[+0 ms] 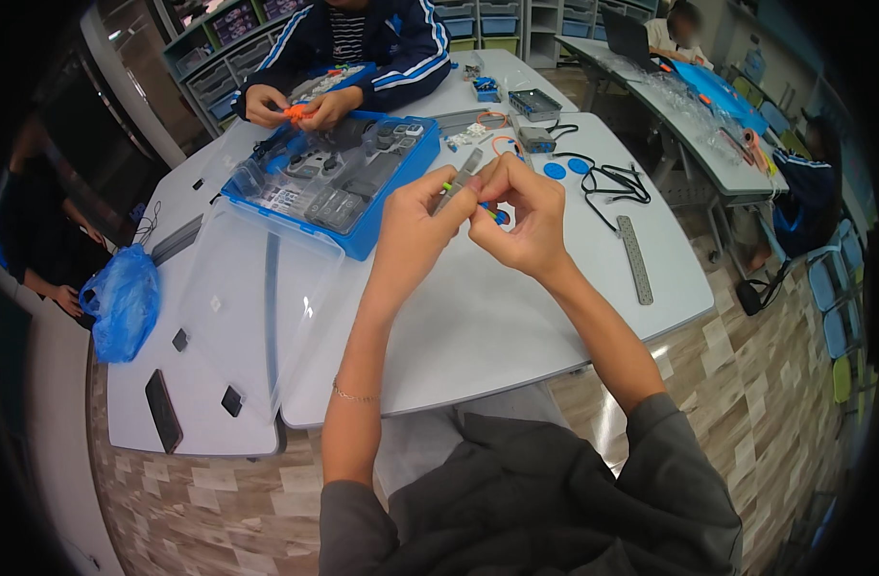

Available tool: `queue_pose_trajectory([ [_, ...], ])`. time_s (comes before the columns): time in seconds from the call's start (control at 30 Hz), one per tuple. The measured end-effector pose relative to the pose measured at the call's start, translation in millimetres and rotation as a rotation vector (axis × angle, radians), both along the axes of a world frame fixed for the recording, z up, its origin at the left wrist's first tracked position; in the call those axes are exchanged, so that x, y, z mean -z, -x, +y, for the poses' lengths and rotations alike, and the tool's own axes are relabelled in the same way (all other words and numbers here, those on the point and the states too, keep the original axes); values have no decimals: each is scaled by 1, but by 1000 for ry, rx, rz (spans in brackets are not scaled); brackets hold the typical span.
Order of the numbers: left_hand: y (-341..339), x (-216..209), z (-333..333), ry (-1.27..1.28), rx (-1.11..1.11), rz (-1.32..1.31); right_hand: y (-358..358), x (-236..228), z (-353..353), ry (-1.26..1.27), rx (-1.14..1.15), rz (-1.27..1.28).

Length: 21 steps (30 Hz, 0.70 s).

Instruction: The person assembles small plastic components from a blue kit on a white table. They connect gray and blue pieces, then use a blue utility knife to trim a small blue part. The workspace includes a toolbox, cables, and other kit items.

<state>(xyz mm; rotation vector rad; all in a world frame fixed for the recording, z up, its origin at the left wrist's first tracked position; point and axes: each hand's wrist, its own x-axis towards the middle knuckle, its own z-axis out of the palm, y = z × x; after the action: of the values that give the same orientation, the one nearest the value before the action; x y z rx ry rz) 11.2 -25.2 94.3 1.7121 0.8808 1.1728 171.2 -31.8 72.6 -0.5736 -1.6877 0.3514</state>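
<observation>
My left hand (418, 213) and my right hand (522, 216) meet above the white table, fingers pinched together. Between the left fingers stands a grey building-kit beam (464, 171), tilted, with a small yellow-green piece beside it. My right fingertips press close to the beam. Small blue and yellow connector pieces (498, 215) show under the right fingers; how they join the beam is hidden. Just beyond my left hand lies an open blue kit case (368, 245) with grey parts in its trays. Its clear lid (238, 307) rests on the table to the left.
A grey perforated beam (635, 259), black cables (617, 182) and blue discs (555, 171) lie to the right. At the left are a phone (163, 411) and a blue plastic bag (123, 298). Across the table, a person's hands hold an orange piece (296, 113).
</observation>
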Motion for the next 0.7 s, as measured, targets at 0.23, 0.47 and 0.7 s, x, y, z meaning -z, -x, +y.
queue_pose_trajectory([
  [0.23, 17, -7, -2, 132, -26, -171, 17, -3, -1, 353, -330, 348],
  [0.47, 27, -18, -45, 228, -29, -176, 12, -9, -21, 669, -722, 255],
  [0.7, 53, -5, -70, 704, 215, -447, 23, 4, -49, 1096, -1060, 504],
])
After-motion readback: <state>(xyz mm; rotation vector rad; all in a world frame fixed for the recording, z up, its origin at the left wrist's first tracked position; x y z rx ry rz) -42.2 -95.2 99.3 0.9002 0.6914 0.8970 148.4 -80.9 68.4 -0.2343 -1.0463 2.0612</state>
